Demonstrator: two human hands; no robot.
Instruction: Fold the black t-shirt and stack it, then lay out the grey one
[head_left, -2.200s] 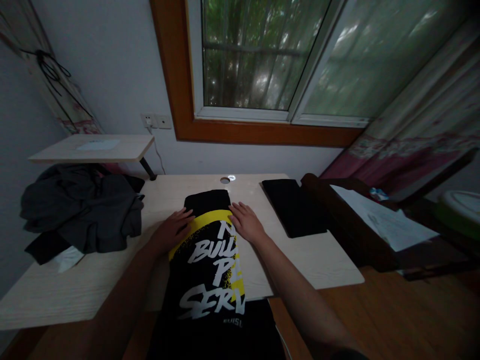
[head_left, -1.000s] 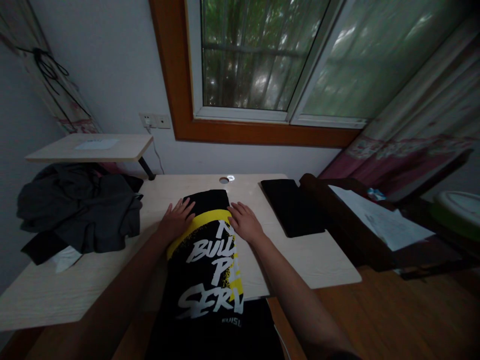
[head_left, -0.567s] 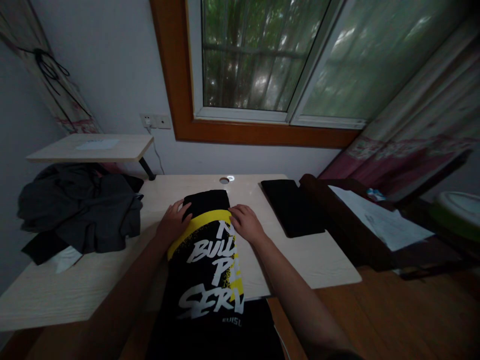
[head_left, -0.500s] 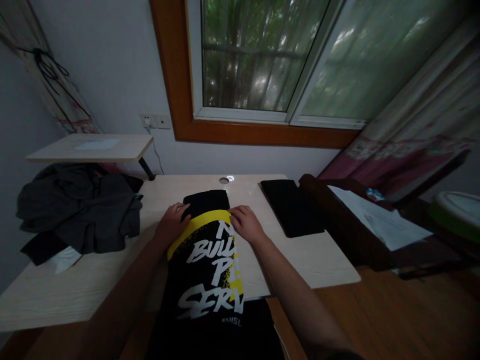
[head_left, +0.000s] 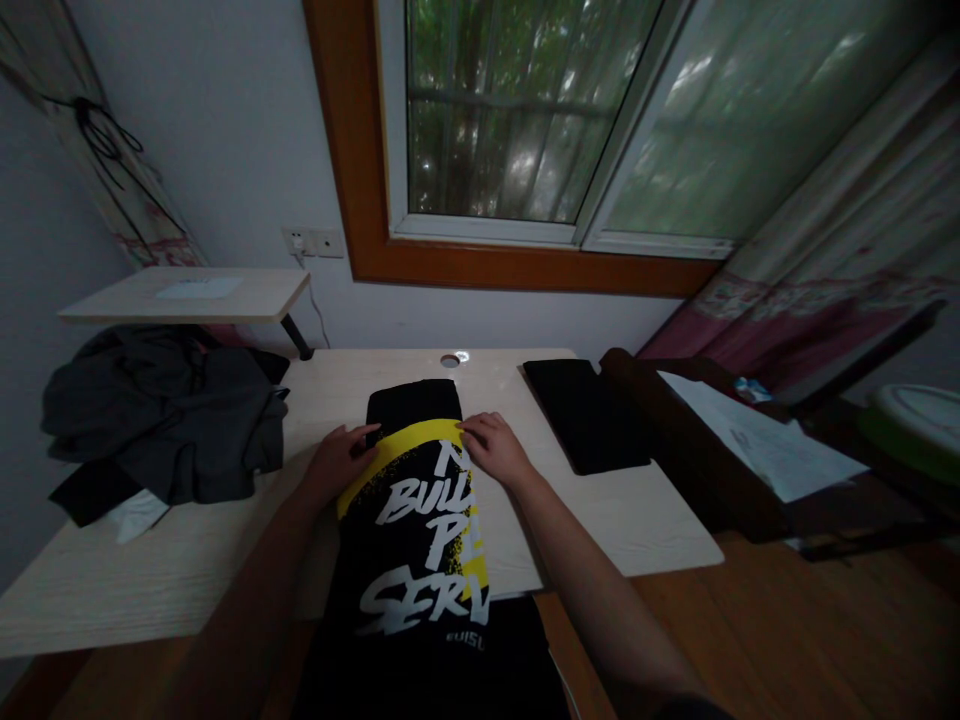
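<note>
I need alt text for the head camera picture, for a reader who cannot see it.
The left hand and right hand touch the side edges of a folded black shirt with a yellow band and white letters, which lies on a pale table and hangs over its near edge. Dark clothes lie at the left.

The room is dim. Greenish daylight enters only through the wood-framed glass window [head_left: 517,120] at the back, leaving a faint sheen and one small glint on the pale wooden tabletop [head_left: 637,500]. The black shirt with yellow-and-white print [head_left: 416,500] and the dark grey heap of clothes [head_left: 165,420] sink into shadow, folds barely readable. The left hand [head_left: 334,465] and right hand [head_left: 495,450] are murky, fingers indistinct. Straight lines bow toward the edges; corners look soft and grainy.
</note>
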